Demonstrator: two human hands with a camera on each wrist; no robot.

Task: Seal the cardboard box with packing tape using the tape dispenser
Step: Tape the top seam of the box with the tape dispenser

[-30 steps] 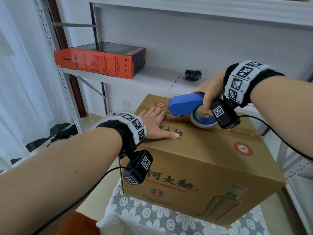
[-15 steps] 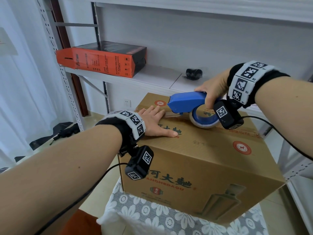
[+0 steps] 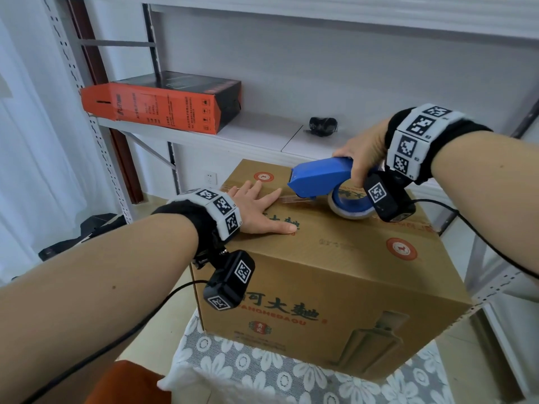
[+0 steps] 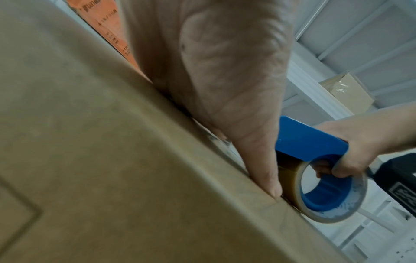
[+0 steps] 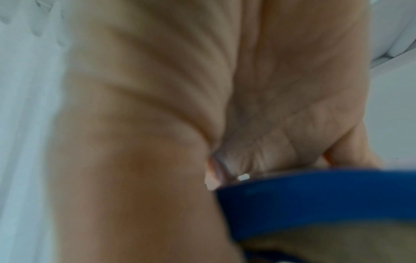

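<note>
A brown cardboard box (image 3: 335, 258) with red printed marks stands on a flower-patterned cloth. My left hand (image 3: 262, 208) lies flat on the box top, fingers spread near the centre seam. My right hand (image 3: 361, 158) grips the blue tape dispenser (image 3: 320, 176), whose tape roll (image 3: 350, 205) rests on the box top just right of the left fingers. A strip of tape (image 3: 294, 199) runs along the seam from under the dispenser. In the left wrist view my left hand (image 4: 236, 85) presses the box (image 4: 112, 160) beside the tape dispenser (image 4: 310, 142). The right wrist view shows my palm (image 5: 202, 106) against the dispenser (image 5: 315, 199).
A white metal shelf (image 3: 262, 135) runs behind the box, holding an orange and black carton (image 3: 163, 103) and a small black object (image 3: 322, 126). Shelf uprights (image 3: 493, 258) stand close on the right. Dark items lie on the floor (image 3: 87, 231) at the left.
The dispenser has slid a little to the right along the box top, drawing tape over the seam. My left hand has stayed flat in the same place.
</note>
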